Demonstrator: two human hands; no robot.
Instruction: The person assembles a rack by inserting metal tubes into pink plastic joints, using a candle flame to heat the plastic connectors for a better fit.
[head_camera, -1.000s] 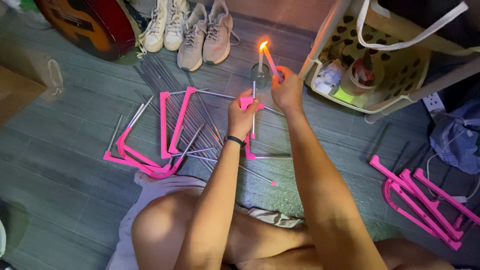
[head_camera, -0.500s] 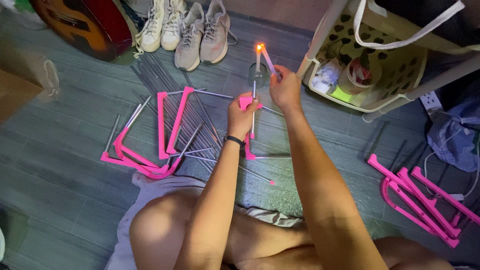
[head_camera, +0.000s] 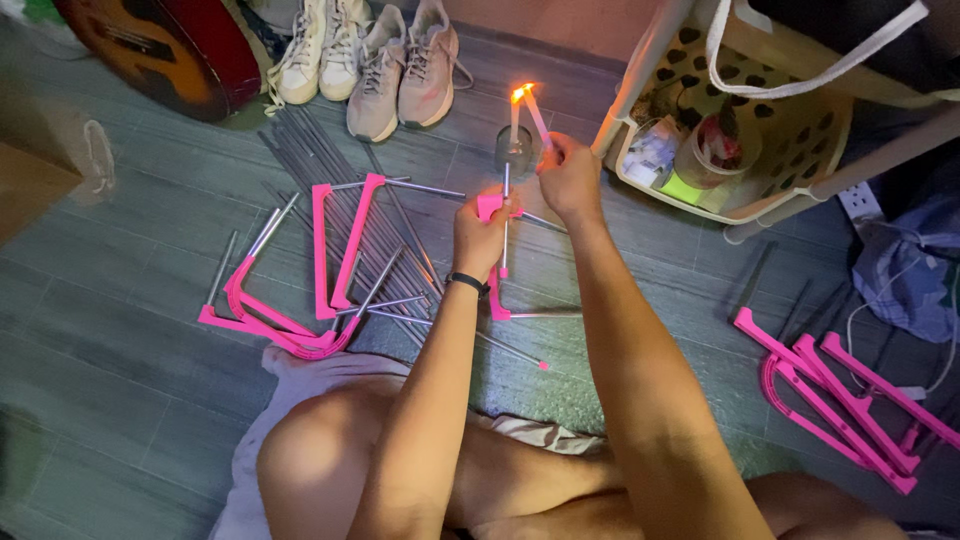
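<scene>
My right hand (head_camera: 570, 178) grips a thin rod (head_camera: 537, 115) and holds its tip in the flame of a lit candle (head_camera: 516, 112) that stands in a small glass (head_camera: 514, 152). Just left of it, my left hand (head_camera: 481, 232) holds a pink plastic bracket (head_camera: 493, 255) with a metal rod through it, upright above the grey floor. My bare knees and both forearms fill the lower middle of the view.
Pink brackets (head_camera: 300, 275) and a bundle of grey metal rods (head_camera: 350, 190) lie on the floor at left. More pink brackets (head_camera: 840, 395) lie at right. Sneakers (head_camera: 400, 65) and a guitar (head_camera: 170, 50) are at the back, a white basket (head_camera: 770, 140) at back right.
The rod tip stays in the candle flame, which flickers. My hands have barely moved; the view shifted slightly.
</scene>
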